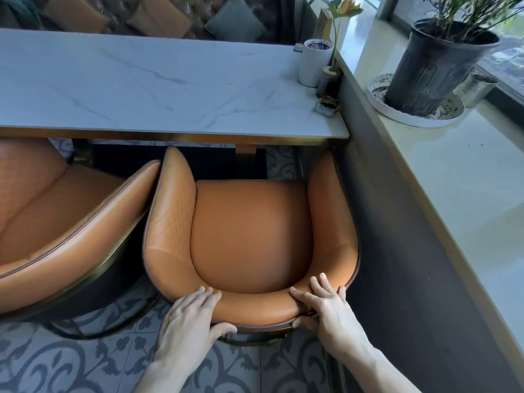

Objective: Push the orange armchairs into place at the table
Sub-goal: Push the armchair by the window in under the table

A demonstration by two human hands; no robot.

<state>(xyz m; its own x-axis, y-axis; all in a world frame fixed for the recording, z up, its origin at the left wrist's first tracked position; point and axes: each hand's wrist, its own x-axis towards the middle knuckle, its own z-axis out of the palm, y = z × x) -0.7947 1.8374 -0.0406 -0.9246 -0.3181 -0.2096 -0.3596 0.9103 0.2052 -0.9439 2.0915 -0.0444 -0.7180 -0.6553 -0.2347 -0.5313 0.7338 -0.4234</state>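
An orange leather armchair [249, 236] stands in front of me, facing the white marble table [158, 86]. Its armrest tips reach just under the table's near edge. My left hand [190, 319] grips the left part of the chair's curved backrest, fingers on top and thumb behind. My right hand [326, 304] holds the right part of the same backrest, fingers draped over the top. A second orange armchair [56, 217] sits to the left, turned at an angle, its armrest touching the first chair.
A dark low wall [397, 251] with a pale window ledge runs close along the chair's right side. A black potted plant [433, 69] on a white saucer stands on the ledge. A white cup [313, 63] and small jars crowd the table's right end. Patterned tile floor below.
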